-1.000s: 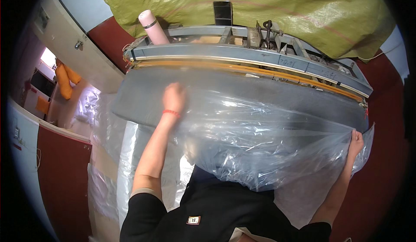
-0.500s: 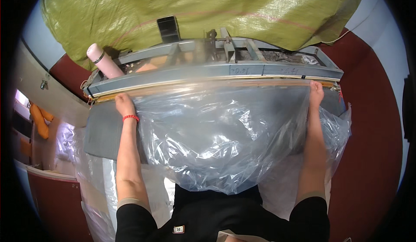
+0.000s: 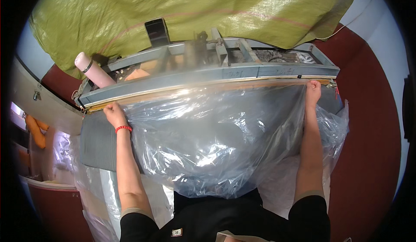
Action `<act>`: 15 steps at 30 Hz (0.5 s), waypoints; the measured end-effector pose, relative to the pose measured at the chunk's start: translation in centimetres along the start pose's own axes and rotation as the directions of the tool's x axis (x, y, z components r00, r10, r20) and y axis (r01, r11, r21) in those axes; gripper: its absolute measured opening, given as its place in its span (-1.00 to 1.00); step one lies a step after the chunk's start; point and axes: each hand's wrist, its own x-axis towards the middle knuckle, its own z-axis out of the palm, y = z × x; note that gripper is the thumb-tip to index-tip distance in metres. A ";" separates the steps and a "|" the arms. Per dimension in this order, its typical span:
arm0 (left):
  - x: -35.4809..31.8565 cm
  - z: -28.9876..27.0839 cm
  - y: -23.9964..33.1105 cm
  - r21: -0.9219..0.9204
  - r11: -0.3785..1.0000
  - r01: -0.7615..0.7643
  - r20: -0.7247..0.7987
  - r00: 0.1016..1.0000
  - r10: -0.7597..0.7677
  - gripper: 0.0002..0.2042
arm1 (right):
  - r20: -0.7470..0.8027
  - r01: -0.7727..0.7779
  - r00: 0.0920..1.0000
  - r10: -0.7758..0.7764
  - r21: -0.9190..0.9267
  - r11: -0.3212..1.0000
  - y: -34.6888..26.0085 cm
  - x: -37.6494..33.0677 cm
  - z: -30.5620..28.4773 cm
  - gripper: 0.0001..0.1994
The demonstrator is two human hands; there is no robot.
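A clear plastic sheet (image 3: 203,133) hangs between my hands and drapes down over a dark grey padded surface (image 3: 97,140) to my body. My left hand (image 3: 115,114), with a red bead bracelet above it, is closed on the sheet's far left edge. At the right, my right hand (image 3: 313,93) pinches the far right edge. Both hands are close to the front of a long grey metal frame (image 3: 173,81), where a pale strip and an orange-brown band run along the sheet's top edge. Loose plastic hangs outside my right forearm.
A pink flask (image 3: 95,71) leans in the frame's left end. Behind it a black phone (image 3: 157,32) rests against a yellow-green woven cover (image 3: 195,8). Metal crossbars (image 3: 219,47) stand in the frame. A door (image 3: 39,88) is at the left.
My left hand has moved a little left and nearer to me, still on the sheet. My right hand has barely moved. The whole view has shifted slightly.
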 end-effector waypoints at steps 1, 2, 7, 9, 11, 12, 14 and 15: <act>-0.1 -0.2 0.8 0.002 1.000 0.002 0.003 1.000 -0.002 -0.84 | 0.001 -0.001 1.000 0.001 -0.003 1.000 -0.4 -0.1 0.0 -0.85; -0.2 -0.4 1.6 -0.012 0.996 0.094 -0.023 0.995 -0.094 -0.85 | -0.008 -0.055 0.998 0.055 -0.006 0.998 -1.6 -0.3 -0.1 -0.86; -1.0 -0.3 3.5 -0.063 0.981 0.184 -0.030 0.982 -0.186 -0.83 | -0.093 -0.156 0.982 0.162 0.067 0.985 -2.8 -0.4 -0.6 -0.90; -0.9 -0.3 2.9 -0.080 0.979 0.185 -0.032 0.982 -0.188 -0.83 | -0.092 -0.229 0.966 0.242 0.130 0.965 -3.7 -0.6 -0.7 -0.89; -0.3 -0.4 1.7 -0.109 0.978 0.178 -0.034 0.983 -0.182 -0.84 | -0.079 -0.204 0.974 0.214 0.124 0.971 -3.1 0.1 -1.2 -0.87; 0.2 -0.5 0.8 -0.064 0.985 0.162 0.028 0.987 -0.160 -0.87 | -0.063 -0.180 0.980 0.188 0.118 0.977 -2.7 0.5 -1.7 -0.85; 0.6 -2.1 0.6 -0.009 0.991 0.134 0.072 0.988 -0.133 -0.90 | -0.022 -0.001 1.000 -0.001 -0.053 0.999 -5.2 0.5 -2.9 -0.81; 0.1 -2.8 1.3 -0.081 0.988 0.134 0.256 0.960 -0.109 -0.95 | 0.041 0.187 0.982 -0.182 -0.232 0.955 -7.2 0.5 -5.0 -0.78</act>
